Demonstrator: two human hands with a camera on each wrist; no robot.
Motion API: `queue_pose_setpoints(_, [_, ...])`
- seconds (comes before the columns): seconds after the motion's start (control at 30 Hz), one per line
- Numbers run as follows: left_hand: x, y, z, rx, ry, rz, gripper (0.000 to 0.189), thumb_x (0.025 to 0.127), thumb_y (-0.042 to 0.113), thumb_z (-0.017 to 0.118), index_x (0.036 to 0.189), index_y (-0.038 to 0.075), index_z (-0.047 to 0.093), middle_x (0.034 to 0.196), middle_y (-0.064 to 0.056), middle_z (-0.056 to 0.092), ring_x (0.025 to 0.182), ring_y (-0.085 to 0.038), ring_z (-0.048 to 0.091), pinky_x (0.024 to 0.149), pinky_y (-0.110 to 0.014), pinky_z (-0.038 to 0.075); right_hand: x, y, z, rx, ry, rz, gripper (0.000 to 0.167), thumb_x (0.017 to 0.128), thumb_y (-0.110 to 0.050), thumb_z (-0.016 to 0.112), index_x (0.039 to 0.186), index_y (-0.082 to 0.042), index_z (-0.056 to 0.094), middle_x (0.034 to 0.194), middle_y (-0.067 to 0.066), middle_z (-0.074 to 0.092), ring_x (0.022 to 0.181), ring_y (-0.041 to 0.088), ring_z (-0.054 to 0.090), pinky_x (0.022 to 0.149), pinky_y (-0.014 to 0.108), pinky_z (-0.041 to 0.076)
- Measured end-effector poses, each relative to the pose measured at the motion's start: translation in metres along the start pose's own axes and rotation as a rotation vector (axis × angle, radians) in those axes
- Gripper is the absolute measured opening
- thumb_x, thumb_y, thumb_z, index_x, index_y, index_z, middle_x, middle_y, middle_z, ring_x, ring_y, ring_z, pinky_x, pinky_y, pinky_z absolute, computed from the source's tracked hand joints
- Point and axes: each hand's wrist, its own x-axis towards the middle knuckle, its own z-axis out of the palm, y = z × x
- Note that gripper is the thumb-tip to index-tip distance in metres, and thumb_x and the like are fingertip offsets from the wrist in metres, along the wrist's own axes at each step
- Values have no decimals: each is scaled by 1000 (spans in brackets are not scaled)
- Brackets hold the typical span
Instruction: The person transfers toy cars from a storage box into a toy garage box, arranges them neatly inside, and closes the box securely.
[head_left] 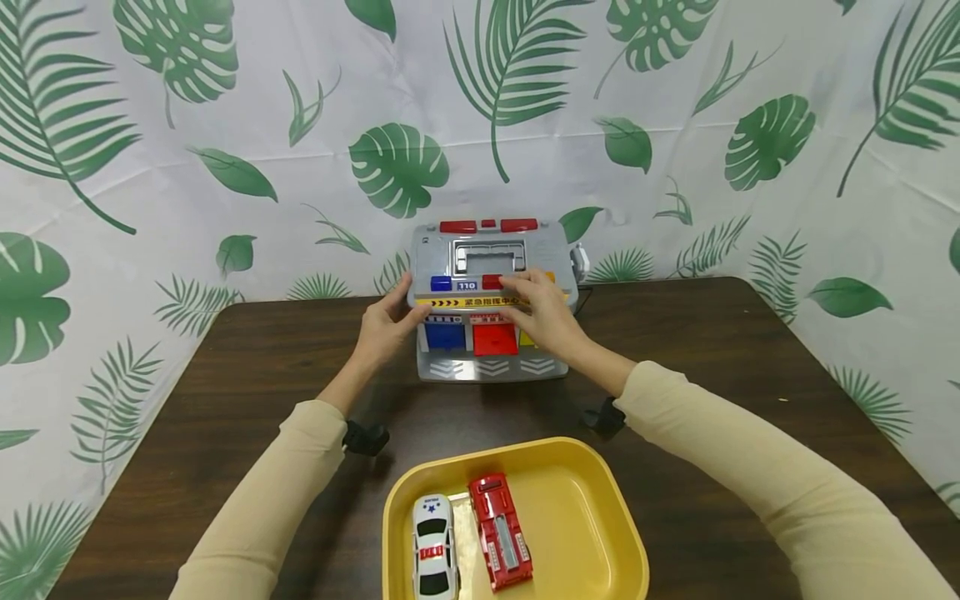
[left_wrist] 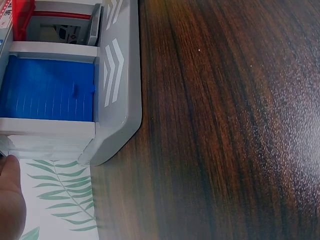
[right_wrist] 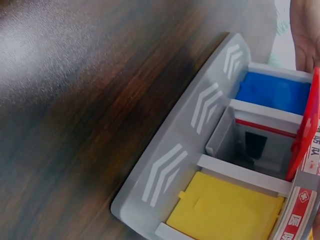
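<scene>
A grey toy garage with a carrying handle stands at the back of the table. My left hand holds its left front corner, thumb in front and fingers along the side. With fingertips on the red button and thumb below the roof's front edge, my right hand grips the front panel. The red door is swung up, showing the bay behind it. On either side, the blue door and yellow door are down. Part of the yellow door is hidden by my right hand in the head view.
A yellow tray lies at the table's near side. In it are a white police car and a red fire truck. A leaf-patterned cloth hangs behind the dark wooden table.
</scene>
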Motion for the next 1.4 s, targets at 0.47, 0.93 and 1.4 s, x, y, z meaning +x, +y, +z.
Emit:
queue_pose_setpoints(0.47, [-11, 25, -1, -4, -16, -22, 65, 91, 15, 62, 144, 0, 28, 151, -11, 27, 130, -28, 42, 104, -38, 39, -16, 0, -9, 60, 45, 17, 44, 84, -6, 70, 126, 1, 58, 113, 19, 56, 100, 31, 60, 88, 41, 53])
queue_pose_setpoints(0.93, [-9, 26, 0, -13, -17, -17, 65, 91, 15, 62, 144, 1, 28, 150, -11, 28, 126, -31, 48, 102, -38, 42, -66, -20, -29, 226, -5, 56, 45, 82, -1, 70, 126, 0, 57, 117, 15, 57, 105, 29, 57, 91, 40, 51])
queue_pose_setpoints(1.4, [-8, 25, 0, -10, -16, -30, 64, 91, 11, 61, 144, -1, 27, 149, -13, 31, 124, -31, 49, 101, -39, 42, -127, -49, -22, 467, -193, 234, 44, 85, -8, 68, 127, -1, 56, 120, 14, 59, 102, 27, 60, 87, 23, 52])
